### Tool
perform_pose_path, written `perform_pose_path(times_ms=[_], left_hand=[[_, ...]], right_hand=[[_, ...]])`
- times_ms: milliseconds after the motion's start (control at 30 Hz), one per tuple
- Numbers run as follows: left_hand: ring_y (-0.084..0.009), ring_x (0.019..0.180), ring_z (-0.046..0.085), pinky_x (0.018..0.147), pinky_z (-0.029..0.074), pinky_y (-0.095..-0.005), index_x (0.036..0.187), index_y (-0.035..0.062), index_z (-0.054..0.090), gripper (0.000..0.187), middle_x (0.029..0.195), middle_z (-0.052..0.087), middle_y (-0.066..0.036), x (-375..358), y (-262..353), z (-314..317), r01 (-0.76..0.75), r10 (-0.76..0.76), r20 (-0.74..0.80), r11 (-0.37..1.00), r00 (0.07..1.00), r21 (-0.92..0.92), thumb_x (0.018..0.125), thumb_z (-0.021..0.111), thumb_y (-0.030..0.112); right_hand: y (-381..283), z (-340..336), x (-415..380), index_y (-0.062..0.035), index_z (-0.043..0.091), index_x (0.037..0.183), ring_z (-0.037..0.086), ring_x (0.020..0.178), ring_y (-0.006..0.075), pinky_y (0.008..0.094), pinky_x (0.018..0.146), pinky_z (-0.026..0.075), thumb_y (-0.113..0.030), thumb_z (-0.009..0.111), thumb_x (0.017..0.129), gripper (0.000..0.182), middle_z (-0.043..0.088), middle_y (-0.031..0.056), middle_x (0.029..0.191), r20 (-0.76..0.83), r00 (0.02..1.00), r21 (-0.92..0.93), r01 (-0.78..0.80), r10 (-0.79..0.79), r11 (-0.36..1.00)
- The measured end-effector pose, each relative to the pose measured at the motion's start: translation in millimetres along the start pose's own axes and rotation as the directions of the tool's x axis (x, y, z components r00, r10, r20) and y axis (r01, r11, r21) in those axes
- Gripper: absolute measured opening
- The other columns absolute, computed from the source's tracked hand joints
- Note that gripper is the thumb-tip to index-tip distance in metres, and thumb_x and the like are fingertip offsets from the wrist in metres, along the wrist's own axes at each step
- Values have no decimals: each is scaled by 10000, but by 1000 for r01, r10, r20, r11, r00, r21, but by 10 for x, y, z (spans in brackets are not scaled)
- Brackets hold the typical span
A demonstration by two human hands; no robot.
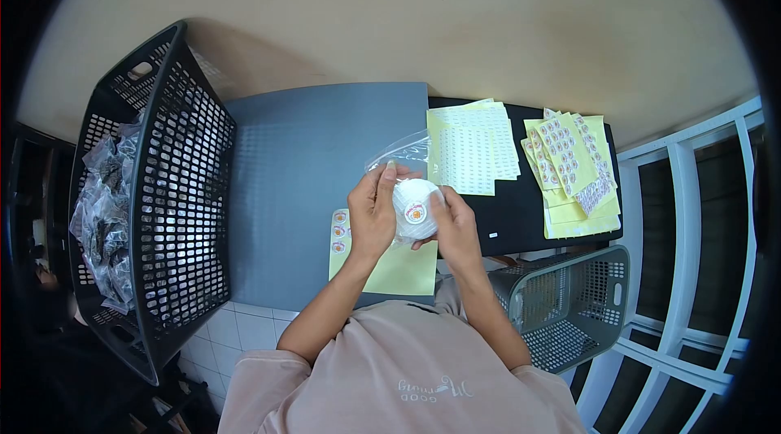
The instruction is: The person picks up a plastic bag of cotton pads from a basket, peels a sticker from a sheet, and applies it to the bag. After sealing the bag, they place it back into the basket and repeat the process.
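Note:
Both hands hold a clear zip-lock bag above the table. Inside it is a white, round, ribbed item whose kind I cannot make out. A round sticker with an orange and pink print sits on its front. My left hand pinches the bag's left side near the top. My right hand grips the right side, thumb on the front, other fingers partly hidden behind. Below the hands lies a yellow sticker sheet, with several round stickers left along its left edge.
A grey board covers the table's left part. At left stands a tall dark basket with several plastic-bagged items. Label sheets and sticker sheets lie on the black tabletop. Another basket stands lower right.

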State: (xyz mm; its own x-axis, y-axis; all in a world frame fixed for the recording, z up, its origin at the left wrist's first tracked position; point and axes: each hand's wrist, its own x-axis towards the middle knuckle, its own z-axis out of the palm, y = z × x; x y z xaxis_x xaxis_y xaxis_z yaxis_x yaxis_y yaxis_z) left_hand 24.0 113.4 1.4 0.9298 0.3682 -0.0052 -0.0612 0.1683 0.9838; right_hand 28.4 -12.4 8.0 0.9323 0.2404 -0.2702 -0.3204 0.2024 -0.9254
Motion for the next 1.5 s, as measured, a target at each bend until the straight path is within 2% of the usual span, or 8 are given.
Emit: perform_pose_path(times_ms=[133,600,967,1133,1233,1300,1400,1500], left_hand=[[-150,802,647,692,514,-254,975,-39,592,300,924,691,-171,0,-5,-39,87,-85,44,995,995,-50,1017,465,229],[-87,674,567,599,465,-239,928,0,606,255,798,624,-47,-1,-401,-220,264,-286,-65,936,956,-234,1006,492,214],[-94,720,586,657,486,-249,944,1,600,278,825,648,-56,95,-462,-244,188,-207,-54,952,977,-242,1014,477,241],[-113,776,613,710,500,-259,970,0,583,315,894,688,-129,89,-358,-182,122,-129,-66,987,989,-102,1030,423,265],[-114,775,614,714,500,-257,971,-2,580,301,883,687,-128,117,-318,-186,104,-117,-96,986,989,-131,1033,408,238],[-115,772,615,714,501,-256,963,-7,580,301,875,684,-124,131,-282,-203,115,-127,-92,986,988,-120,1033,402,225],[-115,776,615,714,499,-257,953,-20,582,302,858,676,-115,147,-313,-249,124,-129,-90,990,988,-65,1032,397,205],[-124,774,620,701,507,-265,963,-19,583,291,869,673,-124,154,-306,-246,142,-147,-58,987,987,-71,1029,408,204]], right_hand=[[-34,96,-35,57,543,1057,633,644,116,240,433,514,-78,701,835,304,637,91,827,-8,997,-366,68,-77,928],[328,23,-65,102,482,1168,653,790,154,289,585,583,-50,625,892,346,638,160,984,148,975,-297,206,-168,932],[377,-292,137,54,450,1295,618,980,204,350,824,563,-38,521,927,385,576,133,1126,375,911,103,-228,174,968],[224,-163,135,70,436,1308,631,950,232,326,788,553,-42,565,905,438,590,133,1111,301,926,-94,-209,228,973],[313,-102,120,46,443,1299,608,970,216,327,714,566,-51,641,857,494,555,177,1141,137,990,-181,54,-29,982],[200,-88,73,-22,549,1242,588,1009,258,321,710,543,-53,722,780,494,518,186,1216,76,903,-443,410,-422,797],[168,-201,66,-74,672,1105,543,1080,297,324,725,522,-42,752,734,381,477,176,1290,241,831,-598,534,-501,598],[169,-180,24,-103,736,980,497,1131,318,343,760,501,-41,743,743,245,472,173,1303,224,858,-636,488,-462,598]])
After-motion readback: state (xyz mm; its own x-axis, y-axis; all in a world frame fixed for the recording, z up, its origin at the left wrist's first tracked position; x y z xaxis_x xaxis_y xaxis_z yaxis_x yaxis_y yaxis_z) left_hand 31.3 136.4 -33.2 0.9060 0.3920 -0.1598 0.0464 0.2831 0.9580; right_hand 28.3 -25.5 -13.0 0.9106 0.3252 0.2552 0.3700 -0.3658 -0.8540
